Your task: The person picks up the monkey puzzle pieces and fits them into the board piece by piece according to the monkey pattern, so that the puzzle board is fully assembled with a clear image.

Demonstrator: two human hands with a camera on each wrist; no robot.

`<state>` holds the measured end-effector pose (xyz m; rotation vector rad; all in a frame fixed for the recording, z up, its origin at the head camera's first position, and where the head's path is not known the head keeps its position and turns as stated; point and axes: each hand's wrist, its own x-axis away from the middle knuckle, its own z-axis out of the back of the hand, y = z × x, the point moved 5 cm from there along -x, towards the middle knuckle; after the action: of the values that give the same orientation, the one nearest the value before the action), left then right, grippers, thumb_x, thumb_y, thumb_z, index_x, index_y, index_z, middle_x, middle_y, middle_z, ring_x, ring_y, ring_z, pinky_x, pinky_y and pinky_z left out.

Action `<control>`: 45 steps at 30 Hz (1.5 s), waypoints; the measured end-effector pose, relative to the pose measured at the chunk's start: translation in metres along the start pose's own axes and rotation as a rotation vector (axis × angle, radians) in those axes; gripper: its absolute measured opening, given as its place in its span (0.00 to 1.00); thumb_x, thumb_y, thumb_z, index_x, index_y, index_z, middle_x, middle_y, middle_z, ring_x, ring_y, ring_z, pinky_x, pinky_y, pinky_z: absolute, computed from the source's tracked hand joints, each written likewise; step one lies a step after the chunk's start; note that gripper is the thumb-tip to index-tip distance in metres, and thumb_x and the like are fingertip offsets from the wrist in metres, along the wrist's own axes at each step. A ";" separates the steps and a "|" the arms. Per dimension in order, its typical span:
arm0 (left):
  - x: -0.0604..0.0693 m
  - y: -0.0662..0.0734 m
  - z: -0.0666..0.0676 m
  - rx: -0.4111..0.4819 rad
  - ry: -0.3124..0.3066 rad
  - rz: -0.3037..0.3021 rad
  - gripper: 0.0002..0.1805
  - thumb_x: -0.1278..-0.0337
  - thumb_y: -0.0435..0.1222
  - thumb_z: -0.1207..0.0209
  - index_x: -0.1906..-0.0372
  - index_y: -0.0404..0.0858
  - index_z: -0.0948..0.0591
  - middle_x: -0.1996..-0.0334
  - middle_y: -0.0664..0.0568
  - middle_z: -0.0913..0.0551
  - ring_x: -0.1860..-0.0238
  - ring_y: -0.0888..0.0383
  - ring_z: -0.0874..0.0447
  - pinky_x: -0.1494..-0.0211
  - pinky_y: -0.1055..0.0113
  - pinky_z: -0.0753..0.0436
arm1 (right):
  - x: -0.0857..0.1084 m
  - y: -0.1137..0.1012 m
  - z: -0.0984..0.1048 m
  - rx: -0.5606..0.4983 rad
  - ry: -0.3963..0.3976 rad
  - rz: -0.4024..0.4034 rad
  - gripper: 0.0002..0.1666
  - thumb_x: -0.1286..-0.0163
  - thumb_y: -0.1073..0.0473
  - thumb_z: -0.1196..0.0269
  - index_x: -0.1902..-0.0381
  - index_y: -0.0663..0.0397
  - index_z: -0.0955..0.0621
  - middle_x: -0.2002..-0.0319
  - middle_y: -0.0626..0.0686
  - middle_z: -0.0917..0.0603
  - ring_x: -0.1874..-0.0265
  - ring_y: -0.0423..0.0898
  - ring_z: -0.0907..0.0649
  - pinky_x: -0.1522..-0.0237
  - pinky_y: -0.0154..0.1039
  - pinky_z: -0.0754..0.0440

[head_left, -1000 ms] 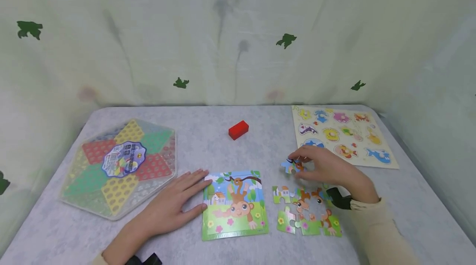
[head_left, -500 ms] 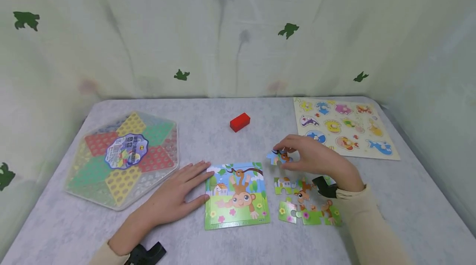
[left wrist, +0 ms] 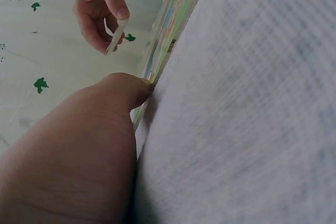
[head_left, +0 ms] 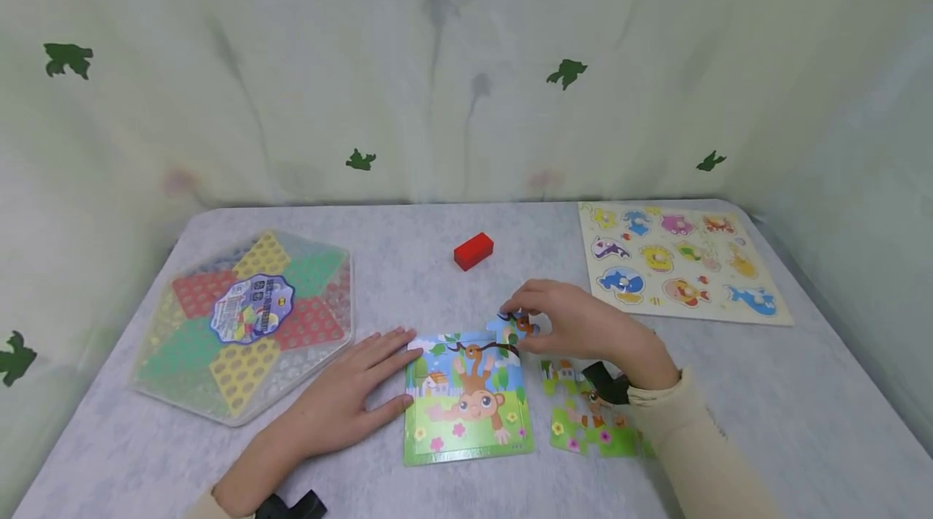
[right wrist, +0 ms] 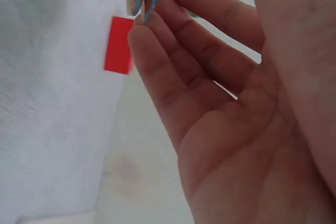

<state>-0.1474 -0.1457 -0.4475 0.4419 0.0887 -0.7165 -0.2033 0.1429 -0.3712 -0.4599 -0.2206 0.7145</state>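
Observation:
Above the top right corner of the monkey puzzle board [head_left: 466, 430], my right hand [head_left: 586, 330] pinches a blue jigsaw piece [head_left: 501, 329] with a brown tail and branch printed on it. Its edge shows thin and pale in the left wrist view. My left hand [head_left: 342, 397] rests by the board's left edge with fingers extended, fingertips and thumb touching it. Several loose jigsaw pieces [head_left: 612, 442] form a partial monkey picture right of the board. My right wrist and sleeve hide some of them.
A hexagonal Chinese checkers box [head_left: 244, 377] lies at the left. The red block [head_left: 474, 251] sits toward the back middle. At the back right is an animal peg puzzle [head_left: 710, 304]. A curtain [head_left: 437, 98] stands behind the table's far edge.
My right hand has carried the jigsaw piece leftward, from above the loose pieces to the board's top right corner. The left hand stays by the board's left edge.

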 end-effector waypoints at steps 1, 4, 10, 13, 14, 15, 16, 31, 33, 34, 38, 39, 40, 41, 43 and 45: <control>0.000 0.000 0.000 -0.001 0.000 0.000 0.33 0.32 0.54 0.37 0.25 0.52 0.27 0.22 0.56 0.33 0.21 0.52 0.37 0.20 0.50 0.38 | 0.000 -0.001 -0.003 0.003 -0.003 0.008 0.23 0.34 0.55 0.26 0.42 0.51 0.15 0.48 0.44 0.16 0.55 0.41 0.19 0.49 0.39 0.15; 0.001 0.000 -0.001 -0.007 -0.002 0.005 0.33 0.32 0.55 0.37 0.25 0.53 0.27 0.22 0.57 0.34 0.21 0.53 0.37 0.20 0.51 0.38 | -0.003 -0.005 -0.011 0.015 -0.016 0.033 0.24 0.34 0.54 0.26 0.41 0.51 0.15 0.47 0.45 0.16 0.52 0.41 0.19 0.46 0.40 0.15; 0.001 0.001 0.000 0.005 -0.012 0.020 0.33 0.31 0.56 0.38 0.25 0.54 0.27 0.22 0.58 0.34 0.21 0.53 0.38 0.19 0.52 0.39 | -0.012 -0.015 -0.026 0.052 -0.033 0.085 0.25 0.33 0.50 0.26 0.41 0.51 0.14 0.47 0.47 0.16 0.49 0.42 0.18 0.44 0.39 0.15; 0.000 0.001 0.000 0.012 -0.018 0.026 0.33 0.31 0.56 0.39 0.25 0.54 0.28 0.22 0.58 0.34 0.21 0.54 0.38 0.19 0.52 0.40 | -0.015 -0.019 -0.032 0.066 -0.029 0.107 0.25 0.33 0.49 0.26 0.41 0.51 0.14 0.47 0.47 0.15 0.51 0.42 0.19 0.46 0.37 0.16; 0.000 0.001 0.000 0.012 -0.020 0.026 0.33 0.31 0.57 0.39 0.25 0.54 0.28 0.22 0.59 0.34 0.21 0.55 0.38 0.19 0.52 0.39 | -0.016 -0.020 -0.034 0.065 -0.026 0.112 0.25 0.33 0.49 0.27 0.41 0.52 0.14 0.47 0.47 0.15 0.51 0.42 0.19 0.46 0.36 0.16; 0.000 0.001 0.000 0.012 -0.021 0.026 0.33 0.31 0.57 0.39 0.25 0.54 0.28 0.22 0.59 0.34 0.21 0.55 0.38 0.19 0.52 0.39 | -0.017 -0.021 -0.035 0.062 -0.022 0.120 0.25 0.33 0.49 0.26 0.41 0.52 0.14 0.47 0.47 0.15 0.52 0.41 0.19 0.47 0.35 0.16; 0.000 0.001 0.000 0.011 -0.021 0.025 0.33 0.31 0.57 0.39 0.25 0.54 0.28 0.22 0.59 0.34 0.21 0.55 0.38 0.19 0.52 0.39 | -0.017 -0.023 -0.037 0.059 -0.018 0.127 0.25 0.33 0.49 0.27 0.41 0.52 0.14 0.47 0.47 0.15 0.51 0.41 0.19 0.47 0.35 0.16; 0.000 0.001 0.000 0.009 -0.017 0.020 0.33 0.30 0.57 0.40 0.25 0.54 0.28 0.22 0.58 0.34 0.21 0.54 0.38 0.20 0.49 0.37 | -0.025 -0.030 -0.057 0.102 0.037 0.201 0.19 0.31 0.50 0.29 0.47 0.52 0.11 0.48 0.47 0.14 0.51 0.41 0.17 0.46 0.33 0.16; 0.000 0.000 0.000 0.007 -0.018 0.021 0.33 0.30 0.57 0.40 0.25 0.54 0.28 0.22 0.58 0.34 0.21 0.55 0.38 0.20 0.49 0.37 | -0.025 -0.030 -0.058 0.099 0.043 0.201 0.18 0.31 0.49 0.28 0.48 0.52 0.11 0.49 0.47 0.13 0.51 0.41 0.17 0.47 0.32 0.16; 0.000 0.000 -0.001 0.006 -0.018 0.021 0.33 0.30 0.57 0.40 0.25 0.54 0.28 0.22 0.58 0.34 0.21 0.55 0.38 0.20 0.49 0.37 | -0.025 -0.031 -0.059 0.098 0.044 0.200 0.18 0.30 0.49 0.29 0.48 0.52 0.11 0.49 0.47 0.13 0.51 0.40 0.17 0.47 0.32 0.16; 0.000 0.000 -0.001 0.007 -0.017 0.020 0.33 0.30 0.57 0.40 0.25 0.55 0.28 0.21 0.59 0.35 0.21 0.55 0.38 0.20 0.49 0.37 | -0.024 -0.031 -0.060 0.104 0.037 0.198 0.19 0.30 0.49 0.29 0.47 0.52 0.11 0.48 0.47 0.14 0.51 0.41 0.17 0.47 0.31 0.16; 0.000 0.000 -0.002 0.009 -0.017 0.020 0.33 0.30 0.57 0.40 0.25 0.55 0.28 0.21 0.59 0.35 0.21 0.55 0.39 0.20 0.49 0.38 | -0.024 -0.031 -0.060 0.107 0.034 0.197 0.19 0.30 0.49 0.30 0.46 0.52 0.11 0.47 0.47 0.14 0.50 0.41 0.17 0.47 0.32 0.16; 0.000 -0.001 -0.002 0.009 -0.018 0.022 0.33 0.30 0.57 0.40 0.24 0.55 0.28 0.21 0.59 0.35 0.21 0.55 0.39 0.20 0.49 0.38 | -0.024 -0.031 -0.060 0.110 0.031 0.196 0.19 0.29 0.49 0.30 0.46 0.51 0.11 0.47 0.47 0.14 0.50 0.41 0.17 0.47 0.32 0.16; 0.000 -0.001 -0.002 0.011 -0.019 0.024 0.33 0.30 0.57 0.40 0.24 0.55 0.28 0.21 0.59 0.35 0.21 0.55 0.39 0.20 0.49 0.38 | -0.024 -0.031 -0.061 0.112 0.030 0.195 0.19 0.29 0.49 0.30 0.45 0.51 0.11 0.47 0.47 0.14 0.50 0.41 0.17 0.47 0.32 0.16; 0.000 -0.001 -0.003 0.012 -0.023 0.028 0.33 0.30 0.58 0.41 0.24 0.55 0.29 0.21 0.59 0.36 0.20 0.55 0.39 0.20 0.48 0.38 | -0.024 -0.031 -0.061 0.119 0.030 0.194 0.19 0.29 0.49 0.30 0.45 0.51 0.11 0.47 0.47 0.15 0.50 0.42 0.18 0.47 0.32 0.16; 0.000 -0.001 -0.002 0.015 -0.027 0.031 0.33 0.30 0.58 0.41 0.24 0.55 0.29 0.21 0.60 0.36 0.20 0.55 0.39 0.20 0.49 0.38 | -0.024 -0.031 -0.061 0.125 0.029 0.196 0.19 0.29 0.50 0.30 0.44 0.51 0.12 0.47 0.47 0.15 0.50 0.42 0.18 0.47 0.32 0.16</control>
<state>-0.1476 -0.1456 -0.4501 0.4471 0.0512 -0.6925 -0.1818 0.0861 -0.4108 -0.3753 -0.1039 0.9070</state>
